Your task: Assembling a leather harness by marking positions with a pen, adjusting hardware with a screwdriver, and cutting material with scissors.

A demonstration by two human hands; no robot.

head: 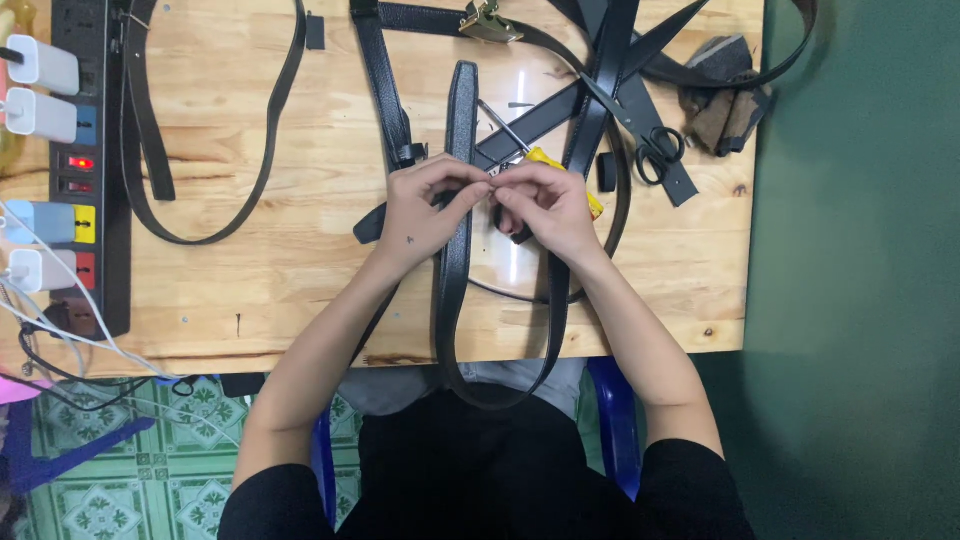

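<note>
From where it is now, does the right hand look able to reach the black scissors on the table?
Probably yes. The black scissors lie flat on belt straps just up and right of the right hand, with nothing standing between them. But its fingers are busy at the black belt, together with the left hand.

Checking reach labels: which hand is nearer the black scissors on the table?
Right. The right hand sits just left of the black scissors, a short gap between them. The left hand is farther off, beyond the right hand, on the black belt.

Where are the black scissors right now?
The black scissors lie on the wooden table, far right, atop black belt straps, beyond the right hand.
</note>
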